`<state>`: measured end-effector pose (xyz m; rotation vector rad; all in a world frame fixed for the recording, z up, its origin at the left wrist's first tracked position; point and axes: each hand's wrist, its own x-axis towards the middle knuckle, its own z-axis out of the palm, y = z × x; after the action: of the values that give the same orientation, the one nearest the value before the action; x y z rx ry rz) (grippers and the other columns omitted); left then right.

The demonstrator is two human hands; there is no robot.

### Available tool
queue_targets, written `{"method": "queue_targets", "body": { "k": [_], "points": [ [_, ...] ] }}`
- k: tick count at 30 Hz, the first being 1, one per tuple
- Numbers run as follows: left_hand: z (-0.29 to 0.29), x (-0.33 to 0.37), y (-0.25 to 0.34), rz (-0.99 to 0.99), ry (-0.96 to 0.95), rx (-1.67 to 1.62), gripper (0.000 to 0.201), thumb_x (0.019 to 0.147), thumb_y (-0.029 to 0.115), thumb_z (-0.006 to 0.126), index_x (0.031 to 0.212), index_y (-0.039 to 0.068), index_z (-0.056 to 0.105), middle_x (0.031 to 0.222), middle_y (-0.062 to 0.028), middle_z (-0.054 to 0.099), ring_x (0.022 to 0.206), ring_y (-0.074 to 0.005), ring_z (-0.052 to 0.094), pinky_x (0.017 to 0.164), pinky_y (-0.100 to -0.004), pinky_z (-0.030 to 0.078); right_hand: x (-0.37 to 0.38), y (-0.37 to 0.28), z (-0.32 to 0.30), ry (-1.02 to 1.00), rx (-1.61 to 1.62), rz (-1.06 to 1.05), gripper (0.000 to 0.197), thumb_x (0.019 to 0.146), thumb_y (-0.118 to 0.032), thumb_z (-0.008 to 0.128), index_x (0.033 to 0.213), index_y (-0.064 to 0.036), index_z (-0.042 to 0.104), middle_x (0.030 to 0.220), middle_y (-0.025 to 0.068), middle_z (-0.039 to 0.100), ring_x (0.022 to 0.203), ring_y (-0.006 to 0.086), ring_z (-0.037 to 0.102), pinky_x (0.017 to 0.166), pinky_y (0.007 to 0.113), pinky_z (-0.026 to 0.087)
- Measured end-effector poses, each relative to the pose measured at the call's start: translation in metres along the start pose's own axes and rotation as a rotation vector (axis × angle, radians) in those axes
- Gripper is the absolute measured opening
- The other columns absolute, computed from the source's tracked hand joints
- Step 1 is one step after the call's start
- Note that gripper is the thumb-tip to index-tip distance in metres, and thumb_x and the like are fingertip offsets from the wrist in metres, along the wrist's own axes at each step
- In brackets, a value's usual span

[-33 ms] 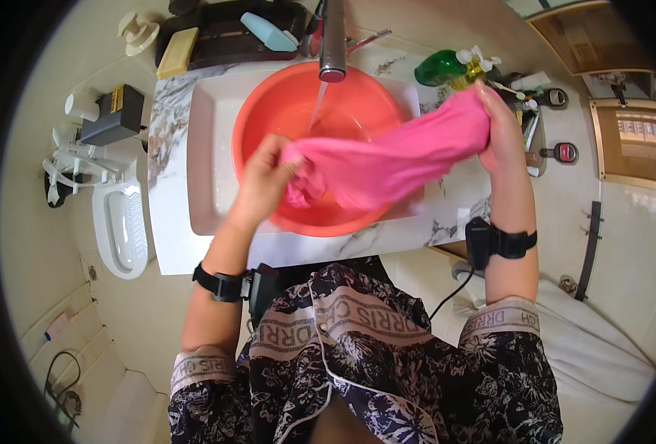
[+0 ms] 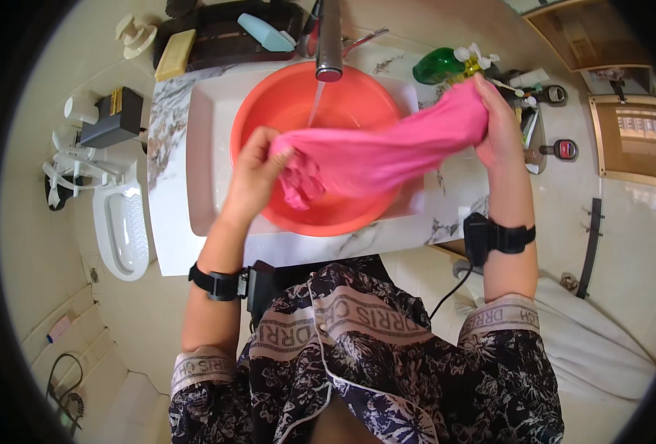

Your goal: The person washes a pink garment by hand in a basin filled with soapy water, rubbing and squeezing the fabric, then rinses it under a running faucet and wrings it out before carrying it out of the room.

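A bright pink piece of cloth [image 2: 376, 155] is stretched sideways above an orange-red basin [image 2: 280, 92]. Its bunched left end is gripped by my left hand [image 2: 257, 166], fingers closed, over the basin's left side. At the right end, my right hand [image 2: 499, 122] holds the cloth, higher up and beyond the basin's rim; part of its fingers is hidden by the fabric. A thin stream of water runs from the metal faucet [image 2: 329, 48] into the basin, behind the cloth. Whether the cloth is a garment or a towel I cannot make out.
The basin sits in a white sink [image 2: 203, 159] set in a marbled counter [image 2: 169, 222]. A yellow soap bar [image 2: 176, 55] and a black tray [image 2: 213, 29] lie at the back left. Green bottle [image 2: 437, 66] and toothbrushes stand at the right. A squat toilet [image 2: 124, 229] is at the left.
My left hand has shifted slightly left and away from me, pulling the cloth tauter. The cloth's sagging middle has risen a little. My right hand has barely moved.
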<state>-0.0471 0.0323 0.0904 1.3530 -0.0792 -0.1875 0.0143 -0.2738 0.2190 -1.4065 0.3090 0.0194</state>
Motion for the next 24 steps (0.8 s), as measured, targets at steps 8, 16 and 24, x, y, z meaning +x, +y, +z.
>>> {"method": "queue_targets", "body": {
  "k": [8,16,24],
  "points": [
    [-0.026,-0.021,-0.021,-0.006,-0.003,0.885,0.041,0.083,0.013,0.062,0.12,0.004,0.048,0.114,-0.0152,0.053,0.107,-0.027,0.051,0.087,-0.0361,0.043,0.004,0.086,0.007,-0.243,-0.969,-0.133,0.056,0.083,-0.028,0.06,0.128,0.0009,0.041,0.121,0.0144,0.053,0.11,0.0246,0.051,0.095,0.032,0.038],
    [-0.022,-0.018,-0.045,-0.239,-0.055,0.624,0.036,0.085,0.009,0.056,0.12,0.001,0.049,0.116,-0.0133,0.053,0.104,-0.0218,0.053,0.087,-0.0312,0.043,-0.049,0.172,-0.01,-0.409,-1.06,-0.071,0.031,0.084,-0.02,0.055,0.111,-0.0036,0.057,0.117,0.0146,0.055,0.109,0.0287,0.051,0.092,0.037,0.041],
    [0.056,0.044,-0.102,0.05,-0.392,0.992,0.055,0.079,0.018,0.059,0.128,0.002,0.04,0.13,-0.0217,0.041,0.114,-0.0331,0.048,0.093,-0.0372,0.041,-0.086,0.216,0.002,-0.617,-1.488,-0.334,0.021,0.081,-0.02,0.048,0.091,-0.0098,0.064,0.101,0.0088,0.062,0.102,0.0235,0.055,0.09,0.036,0.038]
  ]
}}
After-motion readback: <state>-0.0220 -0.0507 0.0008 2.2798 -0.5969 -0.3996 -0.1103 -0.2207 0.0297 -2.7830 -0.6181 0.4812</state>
